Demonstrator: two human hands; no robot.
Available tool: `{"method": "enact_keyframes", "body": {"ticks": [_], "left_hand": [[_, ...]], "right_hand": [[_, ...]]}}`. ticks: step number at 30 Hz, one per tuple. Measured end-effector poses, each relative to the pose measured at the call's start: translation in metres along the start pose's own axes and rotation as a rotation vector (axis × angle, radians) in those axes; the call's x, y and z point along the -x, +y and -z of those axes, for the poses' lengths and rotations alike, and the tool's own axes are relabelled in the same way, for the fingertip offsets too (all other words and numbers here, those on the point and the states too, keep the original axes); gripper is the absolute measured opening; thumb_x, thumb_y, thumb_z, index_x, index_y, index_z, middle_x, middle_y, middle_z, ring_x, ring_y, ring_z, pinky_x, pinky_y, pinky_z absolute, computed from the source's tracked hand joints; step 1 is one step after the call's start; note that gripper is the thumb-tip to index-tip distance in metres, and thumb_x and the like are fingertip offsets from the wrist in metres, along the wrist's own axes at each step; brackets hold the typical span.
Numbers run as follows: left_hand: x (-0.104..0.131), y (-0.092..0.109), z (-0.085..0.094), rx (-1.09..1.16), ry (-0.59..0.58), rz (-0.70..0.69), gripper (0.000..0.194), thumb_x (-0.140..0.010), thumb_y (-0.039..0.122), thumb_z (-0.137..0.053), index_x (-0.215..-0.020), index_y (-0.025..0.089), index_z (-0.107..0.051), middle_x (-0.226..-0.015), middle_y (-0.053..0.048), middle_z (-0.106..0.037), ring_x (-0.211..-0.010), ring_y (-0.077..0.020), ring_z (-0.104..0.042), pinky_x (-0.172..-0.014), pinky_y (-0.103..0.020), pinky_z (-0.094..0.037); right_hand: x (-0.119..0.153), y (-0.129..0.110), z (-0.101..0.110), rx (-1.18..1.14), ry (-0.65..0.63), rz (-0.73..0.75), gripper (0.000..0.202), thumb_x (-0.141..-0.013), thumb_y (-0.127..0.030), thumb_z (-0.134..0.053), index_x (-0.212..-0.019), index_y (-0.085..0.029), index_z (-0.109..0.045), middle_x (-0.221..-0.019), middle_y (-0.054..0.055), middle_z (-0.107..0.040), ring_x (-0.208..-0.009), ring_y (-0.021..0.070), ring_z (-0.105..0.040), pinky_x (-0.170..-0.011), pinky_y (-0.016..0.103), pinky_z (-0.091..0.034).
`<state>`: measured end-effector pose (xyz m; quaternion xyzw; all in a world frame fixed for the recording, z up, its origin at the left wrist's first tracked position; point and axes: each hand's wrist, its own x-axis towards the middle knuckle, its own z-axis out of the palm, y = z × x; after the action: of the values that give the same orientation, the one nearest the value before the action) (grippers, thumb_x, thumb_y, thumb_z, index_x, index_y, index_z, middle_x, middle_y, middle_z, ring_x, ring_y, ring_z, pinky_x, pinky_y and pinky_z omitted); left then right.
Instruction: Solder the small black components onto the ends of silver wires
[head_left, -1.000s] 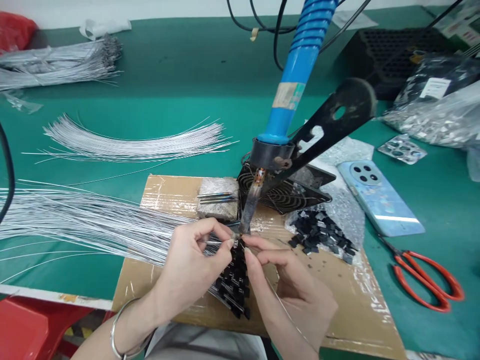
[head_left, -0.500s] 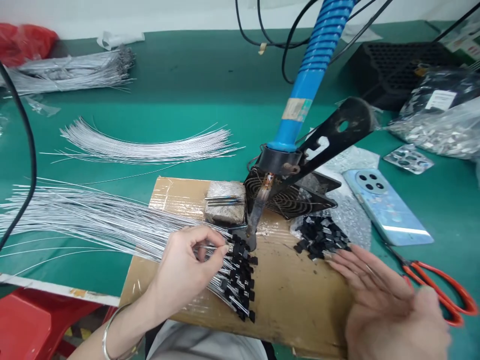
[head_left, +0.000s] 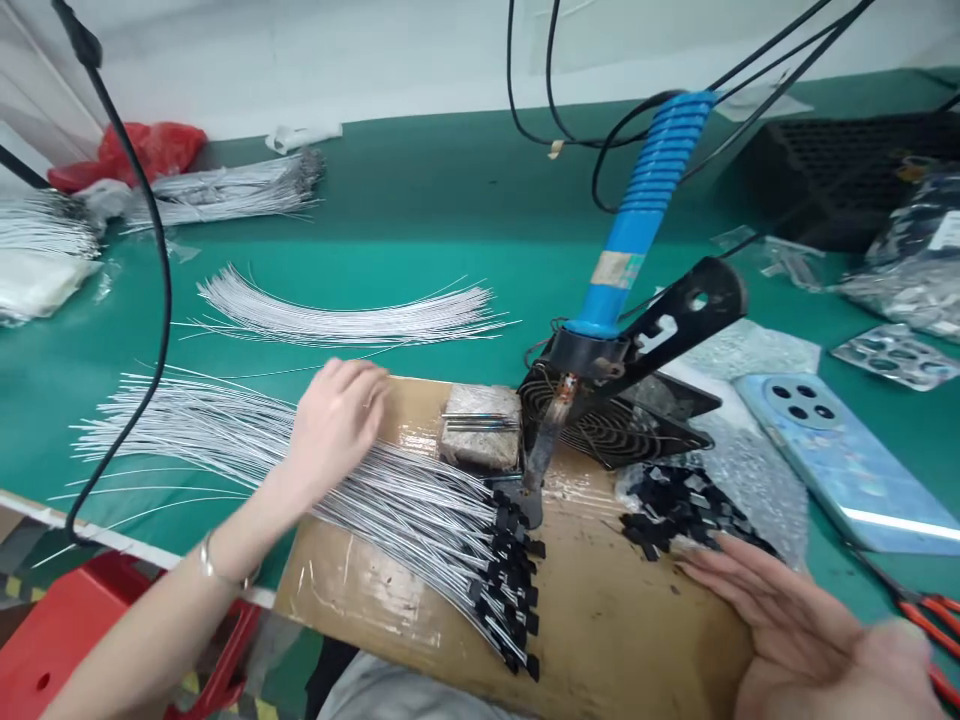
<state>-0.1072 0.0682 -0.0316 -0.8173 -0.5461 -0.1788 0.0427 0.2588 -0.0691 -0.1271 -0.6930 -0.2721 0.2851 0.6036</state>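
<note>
My left hand [head_left: 337, 425] is raised over the bundle of thin grey wires [head_left: 420, 500], its fingers curled together; what they hold, if anything, is hidden. Black tips [head_left: 514, 580] cap the right ends of that bundle, which rest on a brown cardboard sheet [head_left: 600, 620]. At the right, my right hand [head_left: 795, 620] has its fingers stretched out, the fingertips touching the near edge of a pile of small black pieces [head_left: 682, 505]. The blue-handled soldering iron [head_left: 652, 200] points down between the capped wires and the pile, its tip beside a small block [head_left: 481, 430].
A curved bundle of white wires [head_left: 345, 322] lies behind on the green table [head_left: 420, 220]. A blue phone [head_left: 855, 460] and red-handled scissors [head_left: 934, 620] are at the right. A black cable [head_left: 161, 270] hangs at the left, and a black fan [head_left: 607, 425] is under the iron.
My left hand has moved left and up, away from the black-tipped ends. My right hand remains by the black pieces. The camera view has shifted, so the table's things appear lower and mostly farther right.
</note>
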Motion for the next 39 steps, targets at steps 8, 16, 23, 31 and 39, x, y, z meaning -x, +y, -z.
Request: {"method": "enact_keyframes", "body": {"ticks": [8,16,23,31,39], "left_hand": [[-0.072,-0.066,-0.049,-0.048,-0.195,-0.106,0.009,-0.098,0.015,-0.063,-0.095,0.012,-0.071,-0.103,-0.012,-0.073,-0.105,-0.0284,-0.067,-0.096,-0.048,-0.053],[-0.076,-0.080,-0.041,0.194,-0.102,0.034,0.013,-0.099,0.013,-0.049,-0.107,0.015,-0.060,-0.085,-0.008,-0.073,-0.078,-0.0223,-0.071,-0.076,-0.035,-0.055],[-0.075,-0.081,-0.037,0.409,-0.023,0.146,0.014,-0.098,0.029,-0.056,-0.096,0.018,-0.065,-0.083,-0.006,-0.076,-0.069,-0.0182,-0.070,-0.066,-0.029,-0.053],[-0.064,-0.045,-0.033,0.473,-0.015,0.132,0.022,-0.096,0.034,-0.059,-0.086,0.019,-0.071,-0.076,-0.003,-0.076,-0.069,-0.0176,-0.066,-0.066,-0.029,-0.048],[-0.060,-0.037,0.043,0.480,-0.040,0.225,0.021,-0.088,0.034,-0.067,-0.076,0.017,-0.071,-0.062,-0.001,-0.066,-0.058,-0.0154,-0.054,-0.062,-0.030,-0.046]], "right_hand": [[0.015,-0.027,-0.018,-0.074,0.099,-0.053,0.047,-0.091,-0.062,-0.064,-0.072,-0.020,-0.075,-0.084,0.014,-0.074,-0.069,0.0255,-0.070,-0.076,0.049,-0.056],[0.014,-0.015,-0.012,-0.058,0.061,-0.013,0.047,-0.090,-0.062,-0.068,-0.076,-0.017,-0.074,-0.090,0.013,-0.075,-0.073,0.0246,-0.072,-0.074,0.046,-0.060],[0.016,-0.015,-0.011,-0.014,0.043,0.003,0.042,-0.094,-0.056,-0.066,-0.078,-0.017,-0.074,-0.092,0.011,-0.075,-0.074,0.0238,-0.072,-0.076,0.045,-0.062],[0.023,-0.035,-0.024,0.035,0.115,-0.057,0.047,-0.081,-0.065,-0.073,-0.072,-0.019,-0.073,-0.084,0.008,-0.075,-0.070,0.0227,-0.070,-0.077,0.044,-0.059],[0.023,-0.039,-0.028,-0.009,0.158,-0.072,0.043,-0.076,-0.061,-0.082,-0.068,-0.019,-0.075,-0.082,0.010,-0.075,-0.067,0.0242,-0.068,-0.076,0.047,-0.054]]}}
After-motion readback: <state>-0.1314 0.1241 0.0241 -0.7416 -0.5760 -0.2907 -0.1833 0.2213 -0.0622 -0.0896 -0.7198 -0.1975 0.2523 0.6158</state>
